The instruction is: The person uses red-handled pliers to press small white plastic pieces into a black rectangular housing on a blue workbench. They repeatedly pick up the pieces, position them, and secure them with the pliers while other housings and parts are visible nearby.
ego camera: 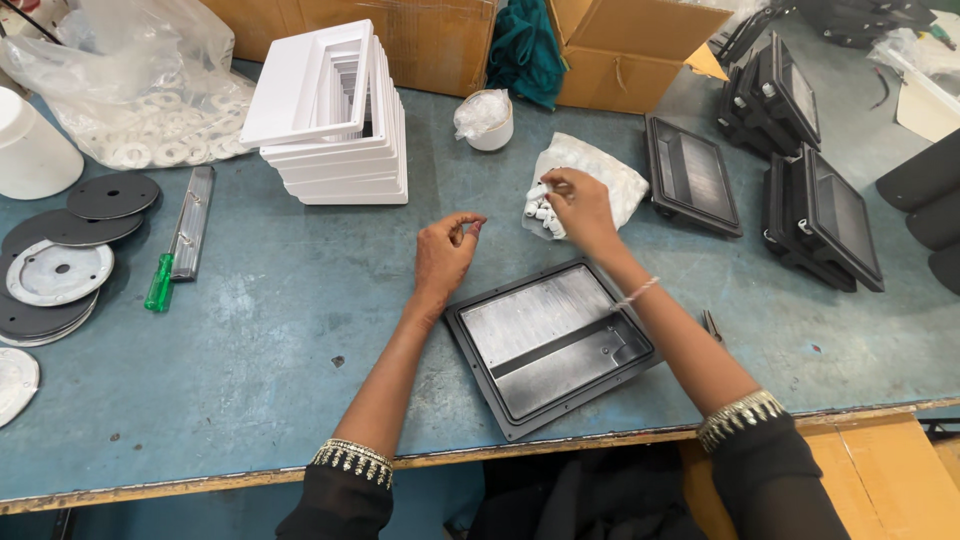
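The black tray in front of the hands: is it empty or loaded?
Empty. The black tray lies flat with its hollow side up, showing only bare grey metal. The small white parts sit on their bag, where the right hand picks.

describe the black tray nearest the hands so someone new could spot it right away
On the blue worktable, look at the near edge between the person's two forearms. The black tray lies there alone, flat, open side up, showing a shiny grey inside. The other black housings sit stacked farther right.

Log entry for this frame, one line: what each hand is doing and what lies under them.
left hand: pinched, content unclear | right hand: picking small white parts from plastic bag | black tray housing: below hands on blue table
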